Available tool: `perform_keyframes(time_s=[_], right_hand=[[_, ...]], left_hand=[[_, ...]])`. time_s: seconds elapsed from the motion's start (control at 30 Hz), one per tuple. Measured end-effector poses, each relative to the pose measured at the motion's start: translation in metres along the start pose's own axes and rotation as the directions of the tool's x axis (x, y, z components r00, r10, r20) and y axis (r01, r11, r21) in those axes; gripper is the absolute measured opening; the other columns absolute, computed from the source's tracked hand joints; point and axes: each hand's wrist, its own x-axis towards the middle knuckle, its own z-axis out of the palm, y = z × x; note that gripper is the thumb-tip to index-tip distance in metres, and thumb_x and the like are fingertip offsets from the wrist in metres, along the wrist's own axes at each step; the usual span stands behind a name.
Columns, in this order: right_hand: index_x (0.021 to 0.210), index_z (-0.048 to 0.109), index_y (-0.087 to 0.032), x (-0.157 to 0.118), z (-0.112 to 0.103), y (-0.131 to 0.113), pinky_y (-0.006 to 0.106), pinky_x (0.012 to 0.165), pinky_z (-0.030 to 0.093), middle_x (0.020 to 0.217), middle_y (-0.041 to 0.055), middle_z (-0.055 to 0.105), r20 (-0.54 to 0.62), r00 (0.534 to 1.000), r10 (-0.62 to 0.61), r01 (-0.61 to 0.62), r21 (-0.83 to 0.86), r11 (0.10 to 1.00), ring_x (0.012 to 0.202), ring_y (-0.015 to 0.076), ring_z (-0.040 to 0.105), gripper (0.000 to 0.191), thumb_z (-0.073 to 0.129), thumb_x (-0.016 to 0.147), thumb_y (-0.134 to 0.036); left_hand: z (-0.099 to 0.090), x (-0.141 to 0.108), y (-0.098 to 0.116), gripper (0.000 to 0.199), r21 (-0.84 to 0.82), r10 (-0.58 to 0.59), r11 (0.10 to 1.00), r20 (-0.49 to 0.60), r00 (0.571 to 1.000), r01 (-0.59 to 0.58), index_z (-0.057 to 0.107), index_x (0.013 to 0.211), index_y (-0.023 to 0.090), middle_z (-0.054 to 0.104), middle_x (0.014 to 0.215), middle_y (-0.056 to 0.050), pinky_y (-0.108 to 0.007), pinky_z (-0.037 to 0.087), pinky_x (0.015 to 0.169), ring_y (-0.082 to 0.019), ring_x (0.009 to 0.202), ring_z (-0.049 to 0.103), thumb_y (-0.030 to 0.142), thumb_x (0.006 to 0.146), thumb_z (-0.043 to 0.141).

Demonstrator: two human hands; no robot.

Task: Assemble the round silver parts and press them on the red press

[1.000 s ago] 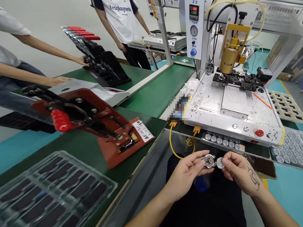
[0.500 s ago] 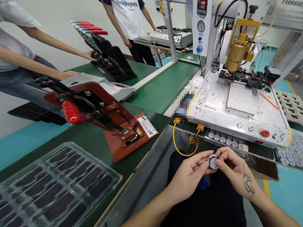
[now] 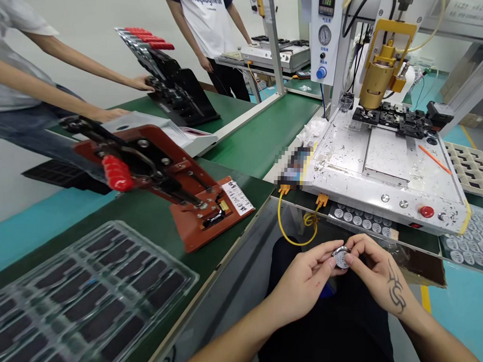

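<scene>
Above my lap, both hands hold a small round silver watch case [image 3: 341,257] whose flat face carries fine printing. My left hand [image 3: 303,281] pinches its left edge between thumb and fingers. From the other side, my right hand [image 3: 367,264] grips the upper right rim, thumb laid on the printed face. The fingertips cover part of the rim. Just beyond the hands stands the white bench press [image 3: 384,188], with its gold press head [image 3: 375,82] over black fixtures [image 3: 402,119].
A brown toggle-clamp jig [image 3: 192,221] with a red handle [image 3: 117,174] stands on the green bench at left. In front lies a clear compartment tray [image 3: 87,289]. Trays of round discs [image 3: 361,219] sit under the press. A yellow cable [image 3: 281,224] hangs down. Two other people work beyond.
The view has shifted slightly, so the surroundings sit a little differently in the frame. Both hands keep the watch case in nearly the same grip.
</scene>
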Motion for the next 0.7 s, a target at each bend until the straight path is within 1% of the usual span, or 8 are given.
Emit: perform_keyframes(time_s=[0.1,0.3,0.37,0.43,0.53,0.6,0.63,0.7], right_hand=[[0.085,0.061,-0.024,-0.001,0.002,0.000,0.031,0.086,0.050,0.108,0.0032,0.064,-0.026,0.999,-0.023,0.023,-0.034,0.999,0.097,0.0190,0.063,0.025,0.067,0.105,-0.037],[0.084,0.055,-0.024,-0.003,0.009,0.008,0.035,0.083,0.048,0.102,0.0042,0.061,-0.114,0.974,-0.197,0.163,-0.252,0.954,0.093,0.0212,0.061,0.023,0.065,0.105,-0.028],[0.083,0.049,-0.025,-0.003,0.009,0.015,0.035,0.080,0.047,0.097,0.0036,0.058,-0.129,0.970,-0.208,0.160,-0.307,0.938,0.089,0.0215,0.058,0.027,0.067,0.104,-0.030],[0.087,0.050,-0.025,-0.001,0.008,0.022,0.035,0.077,0.047,0.094,0.0028,0.056,-0.147,0.968,-0.205,0.147,-0.335,0.931,0.086,0.0216,0.056,0.027,0.071,0.102,-0.033],[0.108,0.062,-0.025,0.003,0.008,0.024,0.035,0.082,0.051,0.104,0.0057,0.061,-0.049,0.966,-0.252,0.224,-0.320,0.921,0.094,0.0227,0.060,0.011,0.069,0.103,-0.032],[0.117,0.067,-0.026,0.005,0.009,0.020,0.037,0.090,0.053,0.113,0.0080,0.065,0.036,0.950,-0.311,0.308,-0.281,0.909,0.103,0.0237,0.063,0.011,0.064,0.106,-0.028],[0.116,0.069,-0.026,0.007,0.010,0.017,0.037,0.091,0.053,0.113,0.0080,0.066,0.039,0.943,-0.331,0.329,-0.256,0.909,0.103,0.0235,0.064,0.011,0.063,0.107,-0.028],[0.105,0.071,-0.026,0.009,0.012,0.011,0.034,0.081,0.053,0.100,0.0055,0.068,-0.035,0.954,-0.297,0.287,-0.176,0.942,0.090,0.0212,0.064,0.008,0.067,0.105,-0.032]], left_hand=[[0.001,0.000,-0.001,0.049,0.017,0.003,1.000,0.007,1.000,-0.003,0.070,0.140,0.014,0.077,0.136,-0.015,-0.044,0.063,0.108,-0.032,0.124,0.075,0.043,0.100,0.073],[0.000,0.001,-0.013,0.045,0.170,0.055,0.984,-0.057,0.997,-0.045,0.070,0.140,0.016,0.081,0.127,-0.014,-0.041,0.063,0.105,-0.027,0.111,0.080,0.032,0.099,0.072],[-0.001,0.002,-0.016,0.040,0.235,0.088,0.970,-0.075,0.993,-0.068,0.071,0.138,0.016,0.081,0.125,-0.013,-0.039,0.064,0.102,-0.027,0.109,0.081,0.029,0.100,0.069],[-0.004,0.001,-0.015,0.039,0.290,0.110,0.953,-0.057,0.992,-0.089,0.071,0.139,0.017,0.082,0.123,-0.013,-0.038,0.063,0.101,-0.026,0.109,0.080,0.028,0.102,0.065],[-0.011,0.000,-0.005,0.046,0.421,0.119,0.900,0.003,0.993,-0.110,0.062,0.149,0.020,0.080,0.129,-0.013,-0.041,0.059,0.106,-0.028,0.119,0.077,0.028,0.104,0.060],[-0.015,-0.001,0.005,0.050,0.506,0.119,0.854,0.033,0.992,-0.119,0.055,0.155,0.022,0.077,0.136,-0.013,-0.043,0.055,0.112,-0.029,0.127,0.072,0.028,0.105,0.059],[-0.017,-0.002,0.009,0.052,0.514,0.123,0.849,0.037,0.992,-0.125,0.052,0.156,0.023,0.074,0.140,-0.014,-0.044,0.054,0.114,-0.029,0.130,0.070,0.028,0.105,0.059],[-0.018,-0.001,0.015,0.053,0.439,0.141,0.889,0.012,0.990,-0.132,0.049,0.156,0.025,0.067,0.149,-0.014,-0.042,0.054,0.113,-0.027,0.131,0.069,0.029,0.104,0.061]])
